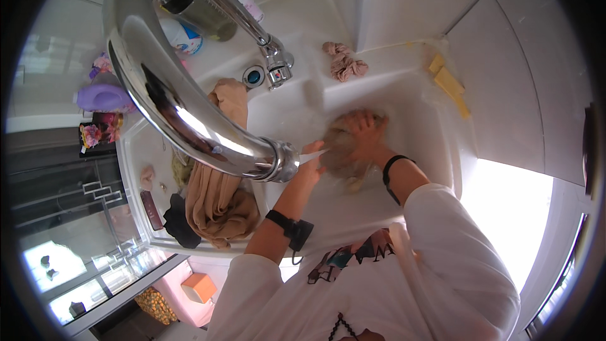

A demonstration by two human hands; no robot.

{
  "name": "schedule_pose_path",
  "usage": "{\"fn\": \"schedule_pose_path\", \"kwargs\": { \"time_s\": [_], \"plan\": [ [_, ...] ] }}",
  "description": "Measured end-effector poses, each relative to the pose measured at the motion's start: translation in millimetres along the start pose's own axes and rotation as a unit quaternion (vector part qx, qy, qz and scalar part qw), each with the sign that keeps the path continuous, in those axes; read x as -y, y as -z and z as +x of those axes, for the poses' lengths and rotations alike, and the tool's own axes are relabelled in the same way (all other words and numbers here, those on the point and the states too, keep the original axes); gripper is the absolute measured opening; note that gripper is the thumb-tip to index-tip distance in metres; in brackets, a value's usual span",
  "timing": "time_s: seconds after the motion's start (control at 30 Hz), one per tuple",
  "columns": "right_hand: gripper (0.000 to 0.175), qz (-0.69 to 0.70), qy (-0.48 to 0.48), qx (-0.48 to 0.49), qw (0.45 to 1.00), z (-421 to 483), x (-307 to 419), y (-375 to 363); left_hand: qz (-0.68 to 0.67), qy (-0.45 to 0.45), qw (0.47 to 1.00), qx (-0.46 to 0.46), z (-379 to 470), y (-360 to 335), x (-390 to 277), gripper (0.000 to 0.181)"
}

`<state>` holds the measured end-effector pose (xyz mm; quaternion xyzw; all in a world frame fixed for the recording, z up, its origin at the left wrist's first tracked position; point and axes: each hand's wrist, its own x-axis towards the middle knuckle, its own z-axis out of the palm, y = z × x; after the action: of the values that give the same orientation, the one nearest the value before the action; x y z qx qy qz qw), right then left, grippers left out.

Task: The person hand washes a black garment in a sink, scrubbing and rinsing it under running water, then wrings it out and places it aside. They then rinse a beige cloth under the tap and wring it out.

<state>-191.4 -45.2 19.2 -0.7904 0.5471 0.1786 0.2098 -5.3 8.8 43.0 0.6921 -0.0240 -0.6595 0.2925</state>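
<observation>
Water runs from a chrome faucet (284, 161) into a white sink basin (412, 104). Under the stream, a wet, blurred beige cloth (337, 144) lies at the bottom of the basin. My right hand (368, 137) presses on the cloth's right part with its fingers spread. At the cloth's left edge, close to the water stream, is my left hand (311, 163), fingers apart; whether it touches the cloth cannot be told. A black band sits on each forearm. A tan garment (215, 199) hangs over the ledge left of the basin, and a crumpled pink cloth (348, 64) lies on the back rim.
Behind the faucet stand a dark-capped bottle (203, 12) and white containers. A purple bottle (102, 98) is at the far left. Yellow cloth (447, 85) lies on the right rim. A black cloth (181, 222) lies beside the tan garment. The large faucet arches over the left side.
</observation>
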Motion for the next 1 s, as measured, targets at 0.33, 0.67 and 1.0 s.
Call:
{"fn": "schedule_pose_path", "kwargs": {
  "time_s": [0.33, 0.67, 1.0],
  "plan": [
    [0.090, 0.436, -0.066, 0.063, 0.895, -9.9, 14.0, -3.2, -0.024, 0.093, 0.995, -0.020, -10.5, -12.6, -2.7, 0.075],
    [0.076, 0.520, -0.086, -0.056, 0.848, -78.8, 86.6, 76.0, -0.274, -0.100, 0.930, 0.225, -34.2, -22.8, -8.4, 0.049],
    [0.043, 0.499, 0.013, -0.101, 0.860, -76.0, 68.0, 71.7, -0.268, -0.138, 0.944, 0.133, -16.9, -31.5, 12.8, 0.037]
  ]
}}
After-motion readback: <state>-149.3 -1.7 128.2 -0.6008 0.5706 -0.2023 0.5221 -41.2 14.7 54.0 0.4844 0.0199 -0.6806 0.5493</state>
